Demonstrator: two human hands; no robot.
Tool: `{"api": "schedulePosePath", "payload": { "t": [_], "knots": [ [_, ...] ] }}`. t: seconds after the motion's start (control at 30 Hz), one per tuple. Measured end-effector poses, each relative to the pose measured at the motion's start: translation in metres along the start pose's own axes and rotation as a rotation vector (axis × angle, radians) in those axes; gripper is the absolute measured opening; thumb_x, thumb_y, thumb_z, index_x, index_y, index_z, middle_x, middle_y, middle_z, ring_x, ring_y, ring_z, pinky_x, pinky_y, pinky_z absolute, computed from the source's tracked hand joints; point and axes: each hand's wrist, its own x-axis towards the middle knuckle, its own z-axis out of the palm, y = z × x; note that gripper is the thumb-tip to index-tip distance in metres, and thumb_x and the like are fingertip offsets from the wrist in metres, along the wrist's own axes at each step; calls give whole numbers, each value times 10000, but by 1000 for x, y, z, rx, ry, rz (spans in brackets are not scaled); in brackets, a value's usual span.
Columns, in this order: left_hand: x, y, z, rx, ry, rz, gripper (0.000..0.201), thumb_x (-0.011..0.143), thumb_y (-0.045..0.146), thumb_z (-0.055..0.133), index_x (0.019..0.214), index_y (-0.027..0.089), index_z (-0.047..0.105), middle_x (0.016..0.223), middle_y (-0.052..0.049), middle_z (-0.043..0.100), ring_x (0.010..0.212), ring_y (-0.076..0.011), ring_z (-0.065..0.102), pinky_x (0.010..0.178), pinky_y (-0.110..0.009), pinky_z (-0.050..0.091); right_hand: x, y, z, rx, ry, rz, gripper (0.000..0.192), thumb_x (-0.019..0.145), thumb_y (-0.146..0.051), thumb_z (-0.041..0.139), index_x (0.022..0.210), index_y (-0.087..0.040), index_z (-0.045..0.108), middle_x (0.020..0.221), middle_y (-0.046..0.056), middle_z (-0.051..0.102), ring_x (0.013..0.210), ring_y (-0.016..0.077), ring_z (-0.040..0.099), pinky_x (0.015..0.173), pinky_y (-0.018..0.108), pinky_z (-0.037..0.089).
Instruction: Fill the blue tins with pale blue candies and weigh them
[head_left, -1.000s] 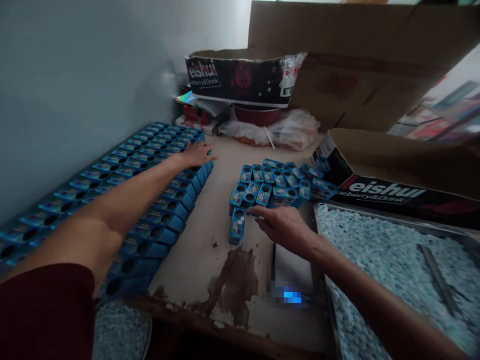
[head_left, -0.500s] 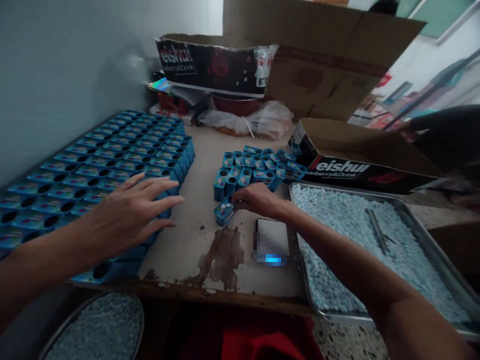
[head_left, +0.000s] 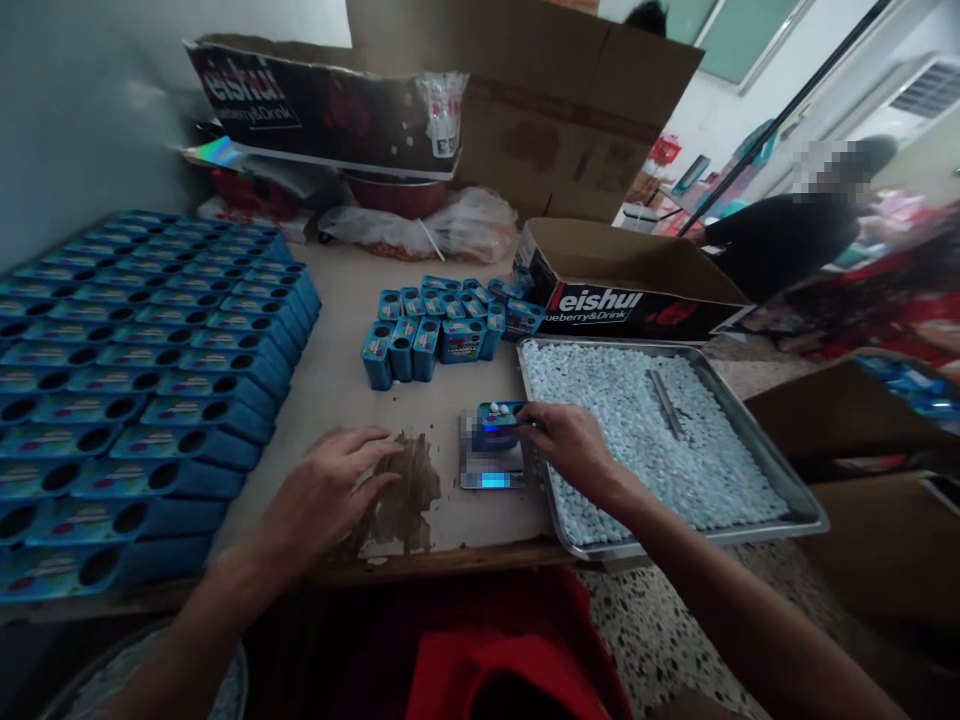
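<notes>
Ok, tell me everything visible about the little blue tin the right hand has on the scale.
The blue tin is small and rectangular, looks like printed metal, with a colourful label and a round opening in its face. Pale tablets show on top of it. It lies flat on the small scale, beside the tray of tablets. The right hand touches its right end with the fingertips.

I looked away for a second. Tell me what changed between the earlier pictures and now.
The right hand took one blue box from beside the small cluster of boxes and moved it toward the person onto the scale, holding it there. The left hand pulled back from the big rows of boxes and now rests flat on the table. The tray of tablets and the cluster stayed put.
</notes>
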Motion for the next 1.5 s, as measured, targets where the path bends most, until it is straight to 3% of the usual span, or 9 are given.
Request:
{"api": "schedulePosePath", "payload": {
  "t": [0.13, 0.27, 0.4, 0.53, 0.73, 0.9, 1.1, 1.37, 1.5],
  "knots": [
    [-2, 9, 3, -11, -26, -4, 400, 990, 531, 538, 1175, 253, 760, 1276, -93, 726, 1155, -285, 690, 1064, -460, 544, -9, 14, -1, 217, 45, 33, 226, 862, -402, 762, 1030, -251, 771, 650, -33, 633, 600, 145, 538, 603, 283, 312],
    [-12, 6, 10, -5, -28, -36, 348, 962, 486, 580, 1149, 253, 758, 1262, -91, 733, 1129, -291, 702, 1044, -465, 562, -17, 55, -19, 568, 36, 136, 303, 839, -484, 726, 934, -197, 730, 703, -15, 629, 618, 136, 524, 594, 277, 380],
    [-15, 9, 21, -8, -27, -34, 292, 945, 382, 590, 1144, 243, 751, 1243, -99, 738, 1114, -283, 712, 1033, -449, 574, -29, 105, -35, 544, -100, 227, 252, 761, -379, 720, 920, -184, 734, 839, 41, 706, 706, 157, 583, 639, 294, 457],
    [-4, 19, 25, -29, -78, -50, 297, 927, 370, 596, 1140, 232, 751, 1262, -93, 732, 1138, -280, 704, 1048, -447, 567, -38, 127, -42, 542, -290, 226, 200, 763, -340, 685, 887, -202, 758, 860, 59, 742, 722, 178, 643, 676, 329, 523],
    [15, 24, 26, 4, -87, -65, 335, 926, 352, 583, 1201, 238, 736, 1309, -86, 716, 1204, -295, 671, 1101, -489, 527, -27, 118, -47, 490, -284, 227, 220, 813, -386, 713, 930, -207, 765, 752, 42, 738, 698, 194, 693, 671, 329, 544],
    [21, 24, 28, 6, -29, -71, 296, 939, 355, 589, 1157, 231, 746, 1256, -91, 734, 1158, -289, 693, 1078, -471, 546, -10, 108, -47, 402, -250, 128, 239, 848, -432, 718, 929, -216, 778, 749, 32, 731, 621, 162, 643, 597, 303, 496],
    [25, 27, 33, -72, -24, -109, 315, 944, 370, 607, 1230, 281, 708, 1250, -58, 736, 1161, -272, 695, 1074, -449, 549, -3, 93, -51, 331, -218, 17, 194, 877, -376, 692, 949, -226, 790, 765, 42, 732, 678, 172, 646, 617, 299, 467],
    [43, 44, 53, -236, 78, -238, 504, 868, 454, 747, 1301, 221, 640, 1286, -97, 718, 1183, -281, 687, 1089, -452, 531, -10, 88, -58, 222, -156, -18, 180, 879, -337, 647, 943, -245, 788, 814, 32, 748, 697, 173, 642, 642, 312, 472],
    [55, 60, 68, -347, 107, -337, 610, 794, 447, 831, 1312, 224, 597, 1293, -100, 707, 1174, -289, 686, 1021, -455, 564, -12, 90, -61, 245, -151, -3, 166, 879, -309, 656, 960, -247, 786, 836, 28, 753, 727, 176, 658, 697, 321, 500]
  ]
}}
